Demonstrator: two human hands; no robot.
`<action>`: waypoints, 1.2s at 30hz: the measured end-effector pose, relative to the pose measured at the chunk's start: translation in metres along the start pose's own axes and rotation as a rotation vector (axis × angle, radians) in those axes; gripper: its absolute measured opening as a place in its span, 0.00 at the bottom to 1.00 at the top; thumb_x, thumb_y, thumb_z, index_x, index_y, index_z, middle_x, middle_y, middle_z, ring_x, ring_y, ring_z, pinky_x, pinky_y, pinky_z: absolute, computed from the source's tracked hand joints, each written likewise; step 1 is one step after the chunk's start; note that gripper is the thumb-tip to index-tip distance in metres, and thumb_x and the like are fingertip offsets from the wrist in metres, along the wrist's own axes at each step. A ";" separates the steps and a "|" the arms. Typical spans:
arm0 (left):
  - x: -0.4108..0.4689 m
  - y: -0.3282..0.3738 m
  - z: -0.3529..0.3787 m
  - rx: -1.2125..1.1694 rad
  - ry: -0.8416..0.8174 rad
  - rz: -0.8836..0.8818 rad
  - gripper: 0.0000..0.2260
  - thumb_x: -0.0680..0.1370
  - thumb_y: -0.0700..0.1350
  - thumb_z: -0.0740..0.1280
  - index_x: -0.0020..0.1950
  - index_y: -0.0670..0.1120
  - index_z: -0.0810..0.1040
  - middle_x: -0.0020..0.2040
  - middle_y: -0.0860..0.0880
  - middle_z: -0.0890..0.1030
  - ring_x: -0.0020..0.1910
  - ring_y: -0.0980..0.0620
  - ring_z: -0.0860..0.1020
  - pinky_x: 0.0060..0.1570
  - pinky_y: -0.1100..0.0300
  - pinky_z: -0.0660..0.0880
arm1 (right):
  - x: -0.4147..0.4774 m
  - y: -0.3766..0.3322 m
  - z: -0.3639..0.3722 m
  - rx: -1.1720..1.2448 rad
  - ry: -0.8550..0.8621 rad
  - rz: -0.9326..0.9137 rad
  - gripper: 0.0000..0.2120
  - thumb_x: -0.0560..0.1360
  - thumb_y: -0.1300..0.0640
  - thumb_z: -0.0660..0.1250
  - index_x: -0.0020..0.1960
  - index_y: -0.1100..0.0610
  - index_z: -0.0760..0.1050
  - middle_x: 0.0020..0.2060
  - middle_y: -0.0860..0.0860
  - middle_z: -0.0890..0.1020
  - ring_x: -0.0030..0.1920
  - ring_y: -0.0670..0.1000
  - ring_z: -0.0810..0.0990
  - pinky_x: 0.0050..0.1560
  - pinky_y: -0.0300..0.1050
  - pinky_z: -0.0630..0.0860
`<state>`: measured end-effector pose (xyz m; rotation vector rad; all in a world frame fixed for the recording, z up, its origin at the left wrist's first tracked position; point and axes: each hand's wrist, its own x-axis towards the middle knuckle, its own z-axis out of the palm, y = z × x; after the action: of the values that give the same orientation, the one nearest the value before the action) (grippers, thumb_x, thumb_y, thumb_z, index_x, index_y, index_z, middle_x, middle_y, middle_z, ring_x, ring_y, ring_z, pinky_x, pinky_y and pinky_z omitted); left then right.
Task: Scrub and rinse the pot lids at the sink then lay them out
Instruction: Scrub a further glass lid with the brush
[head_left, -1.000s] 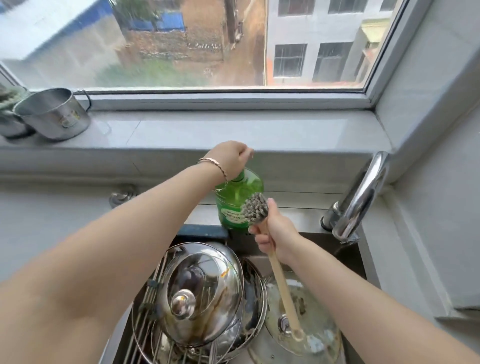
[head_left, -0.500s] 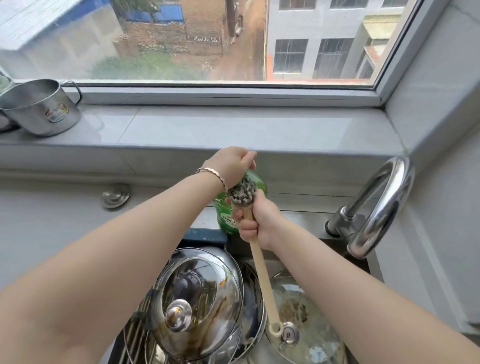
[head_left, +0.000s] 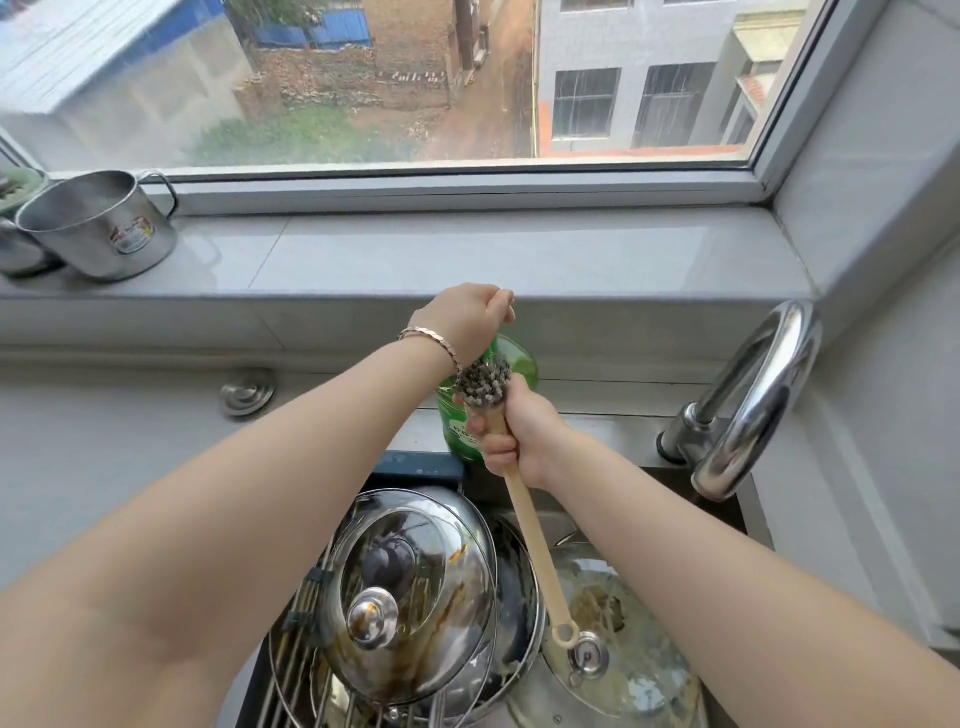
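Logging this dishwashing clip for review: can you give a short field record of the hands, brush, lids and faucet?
left hand: grips top of green bottle
right hand: holds dish brush, bristles up, by the bottle
steel lid: brown-stained, on wire rack
glass lid: greasy, right of steel lid
faucet: no water seen

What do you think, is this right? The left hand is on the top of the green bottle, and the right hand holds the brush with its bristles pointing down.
Not quite. In the head view the right hand holds the brush with its bristles pointing up, not down. The left hand is on the top of the green bottle, as you said.
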<state>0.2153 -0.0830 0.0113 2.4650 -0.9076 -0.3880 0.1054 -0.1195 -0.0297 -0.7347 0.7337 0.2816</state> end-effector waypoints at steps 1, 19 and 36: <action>0.000 -0.001 0.002 0.021 0.004 -0.001 0.17 0.81 0.50 0.51 0.49 0.50 0.79 0.56 0.51 0.80 0.56 0.49 0.75 0.59 0.53 0.70 | 0.000 0.000 0.000 -0.003 0.003 0.002 0.25 0.80 0.40 0.43 0.41 0.58 0.68 0.19 0.50 0.71 0.14 0.43 0.56 0.16 0.28 0.51; -0.214 -0.099 0.110 0.049 -0.034 -0.494 0.16 0.76 0.42 0.63 0.64 0.47 0.70 0.64 0.44 0.69 0.59 0.46 0.71 0.59 0.54 0.70 | -0.077 0.115 -0.080 -0.665 0.403 0.075 0.24 0.80 0.43 0.49 0.36 0.58 0.70 0.27 0.52 0.76 0.19 0.47 0.60 0.22 0.34 0.54; -0.229 -0.077 0.079 0.135 -0.020 -0.269 0.11 0.69 0.47 0.69 0.45 0.44 0.71 0.38 0.48 0.75 0.37 0.47 0.72 0.33 0.58 0.64 | -0.122 0.145 -0.110 -0.513 0.387 -0.132 0.21 0.71 0.38 0.65 0.41 0.58 0.73 0.30 0.51 0.73 0.24 0.44 0.68 0.24 0.34 0.65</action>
<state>0.0533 0.0938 -0.0738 2.7213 -0.6274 -0.4563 -0.1071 -0.0896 -0.0744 -1.3438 0.9871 0.2098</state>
